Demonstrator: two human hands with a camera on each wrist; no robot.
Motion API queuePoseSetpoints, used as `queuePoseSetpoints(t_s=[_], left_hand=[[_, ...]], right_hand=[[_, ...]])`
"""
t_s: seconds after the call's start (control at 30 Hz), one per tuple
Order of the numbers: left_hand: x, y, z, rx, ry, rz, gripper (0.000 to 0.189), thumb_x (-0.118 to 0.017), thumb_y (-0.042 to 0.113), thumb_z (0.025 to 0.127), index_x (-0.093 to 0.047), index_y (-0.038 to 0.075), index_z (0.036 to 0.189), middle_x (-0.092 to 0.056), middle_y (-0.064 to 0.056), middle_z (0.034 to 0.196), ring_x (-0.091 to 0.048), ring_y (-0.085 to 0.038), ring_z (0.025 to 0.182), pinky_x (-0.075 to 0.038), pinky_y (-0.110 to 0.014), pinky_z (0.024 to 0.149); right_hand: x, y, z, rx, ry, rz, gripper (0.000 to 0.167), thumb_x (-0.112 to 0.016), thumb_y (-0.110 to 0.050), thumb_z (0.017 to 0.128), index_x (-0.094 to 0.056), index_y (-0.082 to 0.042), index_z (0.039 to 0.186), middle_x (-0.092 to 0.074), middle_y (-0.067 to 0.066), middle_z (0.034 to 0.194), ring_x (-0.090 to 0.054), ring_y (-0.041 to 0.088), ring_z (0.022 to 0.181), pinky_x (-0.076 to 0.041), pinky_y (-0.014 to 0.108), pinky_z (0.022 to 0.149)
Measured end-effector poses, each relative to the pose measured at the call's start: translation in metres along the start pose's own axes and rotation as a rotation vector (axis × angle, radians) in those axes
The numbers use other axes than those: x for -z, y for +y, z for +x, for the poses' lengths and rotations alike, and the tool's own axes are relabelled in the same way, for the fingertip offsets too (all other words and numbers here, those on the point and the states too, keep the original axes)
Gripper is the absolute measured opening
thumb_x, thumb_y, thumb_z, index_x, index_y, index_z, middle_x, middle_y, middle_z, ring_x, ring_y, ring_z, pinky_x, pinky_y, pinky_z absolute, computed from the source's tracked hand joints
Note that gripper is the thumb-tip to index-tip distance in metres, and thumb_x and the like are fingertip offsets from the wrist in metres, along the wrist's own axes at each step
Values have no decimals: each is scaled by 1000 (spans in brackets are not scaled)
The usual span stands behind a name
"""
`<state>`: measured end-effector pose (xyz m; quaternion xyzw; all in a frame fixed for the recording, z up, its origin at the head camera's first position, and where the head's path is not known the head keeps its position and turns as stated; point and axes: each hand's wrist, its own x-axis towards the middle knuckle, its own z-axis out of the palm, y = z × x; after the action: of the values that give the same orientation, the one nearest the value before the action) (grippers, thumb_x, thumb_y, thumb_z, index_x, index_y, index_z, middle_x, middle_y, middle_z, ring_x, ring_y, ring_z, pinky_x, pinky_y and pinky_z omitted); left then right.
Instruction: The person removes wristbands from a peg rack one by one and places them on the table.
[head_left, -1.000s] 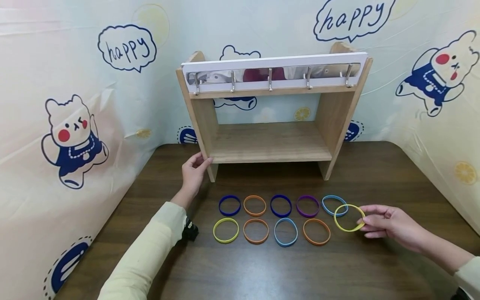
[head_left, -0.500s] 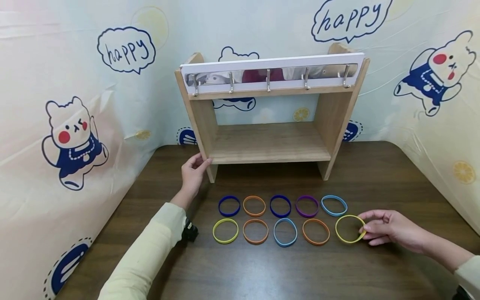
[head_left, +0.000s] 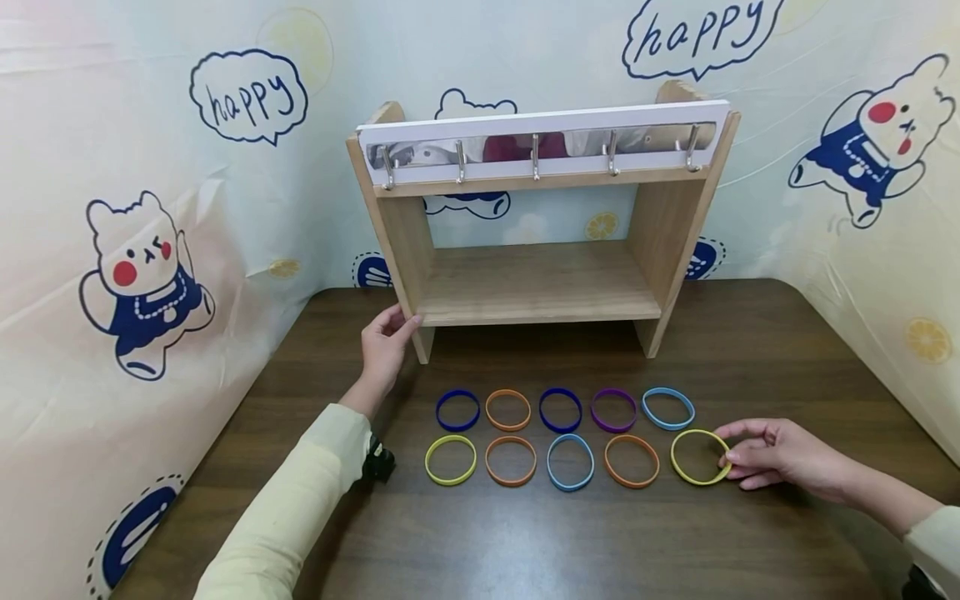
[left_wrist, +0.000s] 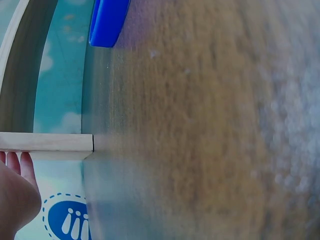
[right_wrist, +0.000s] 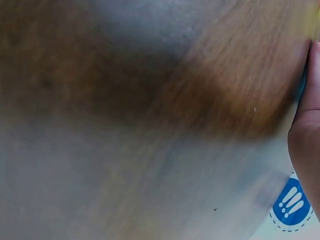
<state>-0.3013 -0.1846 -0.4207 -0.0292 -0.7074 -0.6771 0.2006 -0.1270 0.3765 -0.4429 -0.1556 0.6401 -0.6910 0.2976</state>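
Note:
My right hand (head_left: pixel 787 458) pinches the right edge of a yellow wristband (head_left: pixel 699 457) at the right end of the front row, down at the tabletop. My left hand (head_left: pixel 385 346) holds the lower left side panel of a small wooden shelf (head_left: pixel 540 283), thumb at its front edge. The left wrist view shows its fingertips (left_wrist: pixel 26 165) against that panel. Other wristbands lie flat in two rows: a light blue band (head_left: pixel 668 408), a purple band (head_left: pixel 614 411), an orange band (head_left: pixel 632 462) and several more. In the right wrist view, the yellow band is only a blur at the edge.
The shelf's white top rail (head_left: pixel 547 123) carries several metal hooks (head_left: pixel 536 158), with nothing hung on them. A brown wooden table (head_left: pixel 525 542) lies under everything. Printed cloth (head_left: pixel 150 100) walls the back and both sides.
My right hand has brought the yellow wristband down toward the front, off the light blue one it overlapped, to the end of the front row. My left hand stays on the shelf.

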Motion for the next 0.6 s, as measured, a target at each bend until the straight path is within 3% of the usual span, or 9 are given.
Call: queuePoseSetpoints(t_s=[0.3, 0.6], left_hand=[[0, 2, 1, 6, -5, 5, 41, -78, 20, 85, -66, 0, 119, -66, -9, 102, -58, -17, 91, -52, -23, 76], [0, 0, 1, 8, 1, -5, 40, -78, 18, 85, -66, 0, 119, -66, -7, 100, -58, -17, 91, -52, -23, 76]], right_hand=[[1, -3, 2, -3, 61, -231, 32, -56, 2, 96, -64, -16, 121, -71, 15, 98, -69, 21, 84, -58, 37, 66], [0, -4, 2, 8, 78, -328, 35, -57, 2, 95, -47, 18, 125, -70, 13, 93, -68, 20, 81, -58, 37, 60]])
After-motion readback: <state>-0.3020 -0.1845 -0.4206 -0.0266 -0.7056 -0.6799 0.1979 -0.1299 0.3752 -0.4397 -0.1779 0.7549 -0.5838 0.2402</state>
